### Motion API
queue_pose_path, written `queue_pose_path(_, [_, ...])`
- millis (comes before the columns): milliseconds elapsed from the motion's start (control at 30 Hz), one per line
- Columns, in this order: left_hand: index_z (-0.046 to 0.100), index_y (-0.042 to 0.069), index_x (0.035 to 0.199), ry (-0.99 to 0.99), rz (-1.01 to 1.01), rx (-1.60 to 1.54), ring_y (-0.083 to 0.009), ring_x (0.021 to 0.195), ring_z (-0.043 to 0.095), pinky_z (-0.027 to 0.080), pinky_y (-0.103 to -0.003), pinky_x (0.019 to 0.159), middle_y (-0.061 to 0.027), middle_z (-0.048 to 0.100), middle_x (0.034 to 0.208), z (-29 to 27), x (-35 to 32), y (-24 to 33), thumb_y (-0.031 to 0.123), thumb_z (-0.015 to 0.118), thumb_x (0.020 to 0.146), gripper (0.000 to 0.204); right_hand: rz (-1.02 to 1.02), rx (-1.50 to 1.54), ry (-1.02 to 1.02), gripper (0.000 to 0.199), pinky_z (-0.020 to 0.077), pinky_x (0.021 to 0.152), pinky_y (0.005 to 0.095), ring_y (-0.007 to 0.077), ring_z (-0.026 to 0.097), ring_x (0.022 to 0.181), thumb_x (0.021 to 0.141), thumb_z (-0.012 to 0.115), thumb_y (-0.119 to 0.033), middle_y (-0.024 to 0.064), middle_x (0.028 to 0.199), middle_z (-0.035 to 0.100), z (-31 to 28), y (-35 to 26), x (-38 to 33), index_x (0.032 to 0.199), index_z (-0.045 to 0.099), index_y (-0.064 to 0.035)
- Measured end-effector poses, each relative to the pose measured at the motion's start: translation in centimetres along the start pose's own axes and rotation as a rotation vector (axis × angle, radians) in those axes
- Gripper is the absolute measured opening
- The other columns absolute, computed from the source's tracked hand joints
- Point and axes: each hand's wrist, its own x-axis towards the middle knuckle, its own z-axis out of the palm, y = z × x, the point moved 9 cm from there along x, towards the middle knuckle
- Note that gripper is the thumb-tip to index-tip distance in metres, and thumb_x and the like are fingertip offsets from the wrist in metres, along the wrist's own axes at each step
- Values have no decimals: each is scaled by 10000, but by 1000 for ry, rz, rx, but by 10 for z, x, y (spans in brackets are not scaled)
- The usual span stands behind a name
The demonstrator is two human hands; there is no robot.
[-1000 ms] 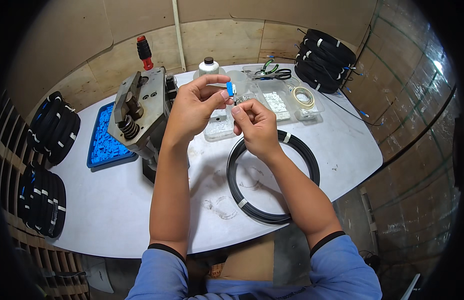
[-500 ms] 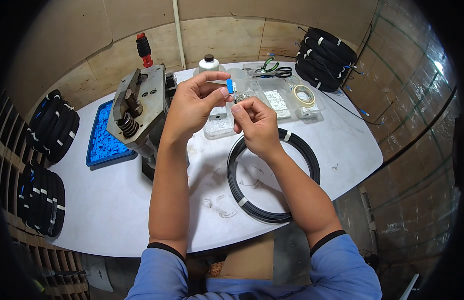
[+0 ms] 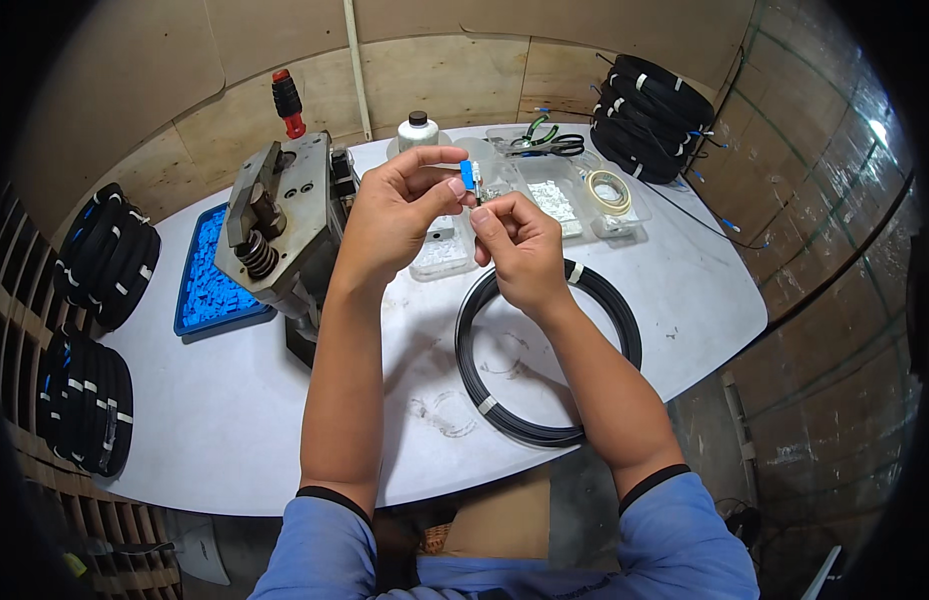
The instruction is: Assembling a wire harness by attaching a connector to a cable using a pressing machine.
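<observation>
My left hand (image 3: 397,210) is raised over the white table (image 3: 235,420) and pinches a small blue connector (image 3: 468,175) between thumb and fingers. My right hand (image 3: 517,245) meets it from the right, its fingertips closed on a thin part at the connector's end. Below my right wrist a coil of black cable (image 3: 545,350) lies flat on the table. A clear plastic tray (image 3: 442,257) of small white parts sits just beyond my hands.
A grey metal press with a red-topped handle (image 3: 280,220) stands at left, beside a blue tray of blue pieces (image 3: 210,275). A white bottle (image 3: 418,131), pliers (image 3: 550,140), tape roll (image 3: 610,187) and clear boxes lie behind. Bundles of black cable coils (image 3: 655,115) sit at far right and left (image 3: 110,255).
Both hands stay close together at the blue connector, with only slight finger movement. Nothing else on the table has moved.
</observation>
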Motion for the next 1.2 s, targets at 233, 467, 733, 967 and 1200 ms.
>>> queue_pose_path(233, [628, 1, 1207, -6, -3, 14, -145, 902, 665, 544, -295, 839, -73, 704, 997, -2, -1, -1, 108, 705, 921, 315, 1, 1, -3, 153, 408, 505, 194, 28, 534, 576, 980, 653, -169, -36, 679, 586, 1, 0, 0, 907, 610, -41])
queue_pose_path(467, [642, -10, 1200, 5, 37, 8, -137, 871, 677, 557, -295, 819, -90, 713, 959, 0, 0, 2, 72, 680, 922, 292, -24, -23, 3, 149, 416, 509, 197, 33, 536, 575, 979, 654, -168, -33, 676, 583, -2, -2, 1, 919, 624, -35])
queue_pose_path(733, [625, -11, 1211, -17, 25, 16, -139, 906, 662, 535, -287, 831, -80, 705, 1003, 0, -2, 5, 95, 693, 927, 311, -24, 12, -5, 150, 422, 515, 197, 35, 535, 575, 982, 650, -168, -32, 678, 584, 1, -2, 0, 919, 624, -35])
queue_pose_path(967, [635, -26, 1201, 26, 56, 33, -148, 868, 681, 568, -309, 834, -105, 712, 944, 2, 1, 4, 53, 669, 921, 293, -21, 3, -6, 146, 426, 516, 198, 36, 535, 574, 983, 647, -165, -33, 687, 587, -1, -5, 1, 921, 623, -35])
queue_pose_path(1200, [634, -28, 1204, 15, 74, 43, -147, 867, 680, 566, -304, 831, -104, 712, 948, 3, -1, 7, 53, 665, 923, 294, -21, 3, -5, 148, 435, 521, 199, 35, 535, 575, 983, 649, -167, -32, 683, 585, -1, -3, -1, 920, 626, -35])
